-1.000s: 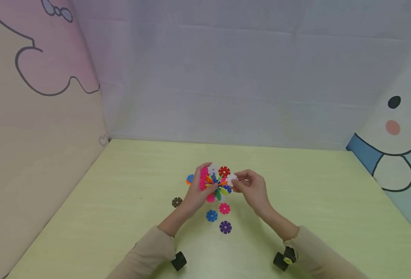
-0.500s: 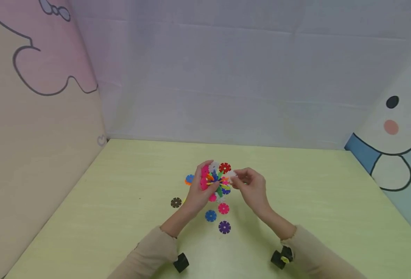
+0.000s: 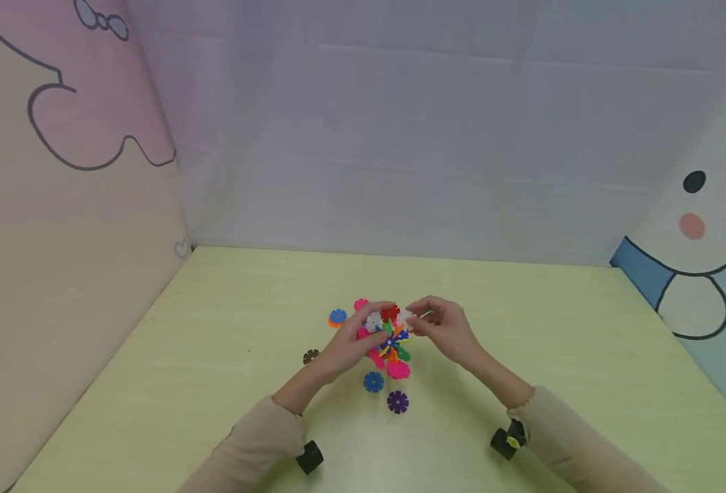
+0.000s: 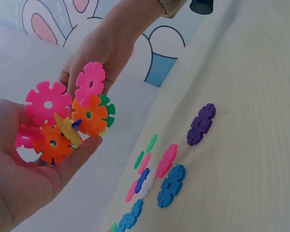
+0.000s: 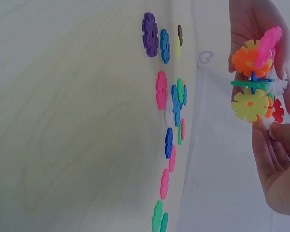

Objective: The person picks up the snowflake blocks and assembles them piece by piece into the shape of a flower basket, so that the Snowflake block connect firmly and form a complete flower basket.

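Disc cluster [image 3: 391,342]: above the table [image 3: 553,342], your left grip [image 3: 349,347] curled round it. White disc [image 3: 406,320]: at the cluster's one o'clock, pinched by your right grip [image 3: 449,330]. Handling: probably best notch to notch, pressed straight, left hold firm.
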Demonstrator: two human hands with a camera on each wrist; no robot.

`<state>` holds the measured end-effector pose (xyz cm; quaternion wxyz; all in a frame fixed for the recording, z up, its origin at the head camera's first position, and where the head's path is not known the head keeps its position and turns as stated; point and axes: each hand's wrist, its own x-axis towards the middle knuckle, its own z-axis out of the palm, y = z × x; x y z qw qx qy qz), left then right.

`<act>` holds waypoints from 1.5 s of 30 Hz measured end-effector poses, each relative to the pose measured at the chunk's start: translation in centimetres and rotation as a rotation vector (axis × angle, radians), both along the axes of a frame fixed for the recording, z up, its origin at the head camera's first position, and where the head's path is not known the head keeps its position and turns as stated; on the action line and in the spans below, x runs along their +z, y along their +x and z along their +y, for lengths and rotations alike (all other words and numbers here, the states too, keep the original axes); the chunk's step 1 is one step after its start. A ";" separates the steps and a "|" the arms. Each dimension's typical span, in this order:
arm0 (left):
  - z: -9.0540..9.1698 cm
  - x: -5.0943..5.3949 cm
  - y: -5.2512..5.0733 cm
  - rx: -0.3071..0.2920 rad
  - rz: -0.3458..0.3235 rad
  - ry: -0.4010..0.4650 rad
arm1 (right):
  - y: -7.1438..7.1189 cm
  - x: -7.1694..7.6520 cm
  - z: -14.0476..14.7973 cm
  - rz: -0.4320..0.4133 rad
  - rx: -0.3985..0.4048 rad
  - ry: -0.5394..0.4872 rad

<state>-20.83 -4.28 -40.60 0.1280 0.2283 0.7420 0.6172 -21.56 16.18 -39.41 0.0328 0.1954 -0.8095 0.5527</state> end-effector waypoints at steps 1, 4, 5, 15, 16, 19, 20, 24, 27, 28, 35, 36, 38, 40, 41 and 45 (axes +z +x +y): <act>-0.1 -0.1 0.0 0.001 -0.008 0.004 | -0.1 0.0 0.1 -0.004 0.018 0.018; -0.3 -0.3 -0.1 0.020 -0.045 0.031 | -0.6 0.0 0.8 -0.021 0.057 0.074; -0.5 -0.4 -0.1 0.031 -0.052 0.040 | -0.9 0.0 1.1 -0.027 0.057 0.098; -1.5 -0.5 -0.2 0.089 -0.039 0.021 | -4.3 -2.2 5.7 -0.153 -0.015 0.350; -1.5 -0.5 -0.2 0.085 -0.040 0.025 | -4.5 -2.5 5.9 -0.183 -0.018 0.363; -1.5 -0.4 -0.2 0.082 -0.043 0.027 | -4.9 -3.3 6.2 -0.238 -0.026 0.431; -1.5 -0.4 -0.2 0.083 -0.048 0.027 | -5.0 -3.5 6.2 -0.249 -0.026 0.450; -1.4 -0.4 -0.2 0.083 -0.039 0.034 | -5.2 -3.9 6.0 -0.281 -0.038 0.501; -1.3 -0.4 -0.2 0.076 -0.036 0.043 | -5.0 -3.7 5.9 -0.290 -0.057 0.495; -1.3 -0.4 -0.2 0.076 -0.036 0.045 | -4.9 -3.6 5.8 -0.292 -0.062 0.481; -0.7 -0.5 -0.3 0.092 -0.034 0.066 | -2.8 -2.3 5.3 -0.285 -0.059 0.232; -0.6 -0.5 -0.3 0.096 -0.032 0.068 | -2.3 -1.9 5.0 -0.283 -0.056 0.175; -0.4 -0.5 -0.3 0.108 -0.030 0.067 | -1.3 -1.2 4.1 -0.259 -0.047 0.078; -0.2 -0.5 -0.3 0.119 -0.030 0.067 | -0.5 -0.5 3.1 -0.236 -0.042 0.002; -0.1 -0.5 -0.3 0.122 -0.029 0.070 | -0.1 -0.2 2.6 -0.229 -0.047 -0.023; 0.3 -0.4 -0.3 0.133 -0.018 0.072 | 1.0 0.5 1.3 -0.194 -0.083 -0.039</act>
